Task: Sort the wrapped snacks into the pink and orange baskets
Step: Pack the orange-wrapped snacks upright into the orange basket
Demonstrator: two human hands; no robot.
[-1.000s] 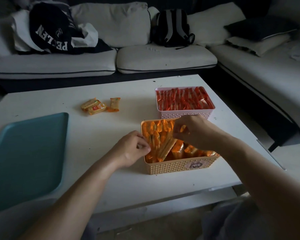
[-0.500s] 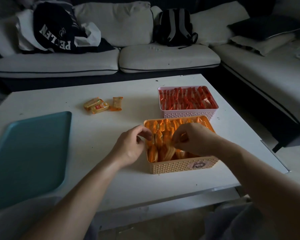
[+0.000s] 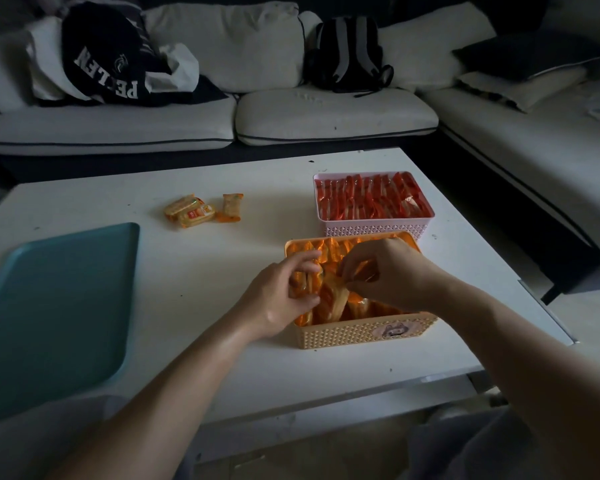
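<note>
The orange basket [image 3: 361, 332] sits near the table's front right, packed with upright orange-wrapped snacks. Both hands are inside it. My left hand [image 3: 281, 296] pinches snacks at the basket's left side. My right hand [image 3: 385, 275] grips an orange-wrapped snack [image 3: 338, 296] in the middle of the basket, tilted among the others. Behind it stands the pink basket [image 3: 374, 228], filled with rows of red-wrapped snacks [image 3: 371, 199]. Three loose orange-wrapped snacks [image 3: 201, 211] lie on the white table [image 3: 201, 271], far left of the baskets.
A teal tray [image 3: 52, 306] lies on the table's left part. A white sofa [image 3: 326, 112] wraps the back and right, holding a black backpack [image 3: 347, 53], dark clothing [image 3: 108, 57] and cushions. The table's right edge drops to a dark gap.
My left hand has moved from the basket's outer left edge into the basket. My right hand has shifted slightly toward the middle, still working among the orange snacks.
</note>
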